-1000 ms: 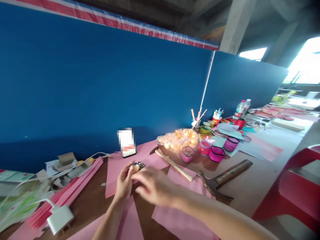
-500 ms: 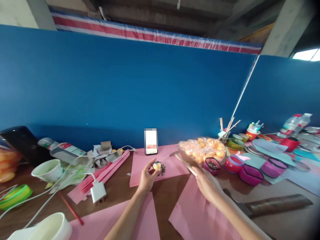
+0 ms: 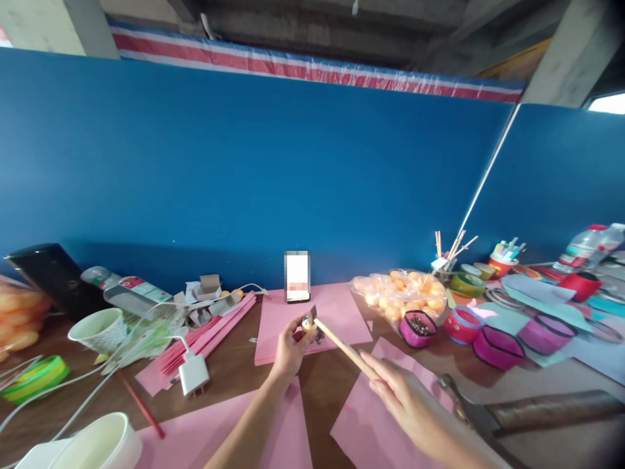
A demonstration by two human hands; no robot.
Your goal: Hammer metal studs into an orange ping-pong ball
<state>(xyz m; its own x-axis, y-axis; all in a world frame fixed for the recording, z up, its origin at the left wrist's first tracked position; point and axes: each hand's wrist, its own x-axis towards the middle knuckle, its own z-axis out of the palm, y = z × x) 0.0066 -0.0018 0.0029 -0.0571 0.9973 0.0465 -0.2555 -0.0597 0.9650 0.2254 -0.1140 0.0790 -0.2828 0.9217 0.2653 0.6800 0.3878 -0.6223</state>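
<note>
My left hand [image 3: 289, 350] pinches a small orange ball [image 3: 307, 323] with dark bits stuck to it, held over a pink paper sheet [image 3: 312, 322]. My right hand [image 3: 407, 404] grips a thin wooden-handled tool [image 3: 344, 348] whose small metal tip touches the ball. Right of the ball, a clear bag of orange balls [image 3: 400, 293] lies on the table. A magenta cup of dark bits [image 3: 418, 327] stands in front of the bag.
A phone [image 3: 297, 277] leans on the blue partition. A hammer [image 3: 527, 410] lies at the right. White paper cups [image 3: 100, 330], a white charger [image 3: 194, 373] with its cable and pink strips sit at the left. Tape rolls, cups and bottles crowd the far right.
My right hand picked up the wooden-handled tool from beside the bag and brought its tip to the ball in my left hand. The view swung left.
</note>
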